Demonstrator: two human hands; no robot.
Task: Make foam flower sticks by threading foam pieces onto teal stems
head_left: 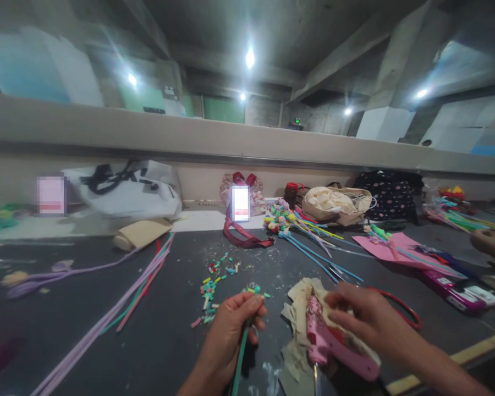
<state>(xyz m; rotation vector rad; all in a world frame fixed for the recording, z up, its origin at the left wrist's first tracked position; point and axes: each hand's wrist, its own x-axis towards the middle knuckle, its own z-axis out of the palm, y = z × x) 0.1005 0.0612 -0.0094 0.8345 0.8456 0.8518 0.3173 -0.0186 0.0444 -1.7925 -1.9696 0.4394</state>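
My left hand (238,319) is closed, pinching a green pipe cleaner (241,357) near its upper end. A small teal tip (256,289) pokes out above the thumb and finger. My right hand (365,316) hovers with its fingers apart and bent, nothing visible in them. Just left of it lies a pink glue gun (322,335) on crumpled, stained paper (291,319). Red-handled scissors (400,308) rest behind the right hand, which hides their middle. Beyond my left hand, short cut pieces of coloured pipe cleaner (208,289) are scattered on the dark table (169,330).
Long lilac pipe cleaners (103,324) lie at left. A bunch of pipe-cleaner flowers (282,217) is at the back. Pink paper (396,250) and a purple box-like item (447,289) lie right. Bags, including a white one (136,192), line the wall. Another person's hand (493,242) shows far right.
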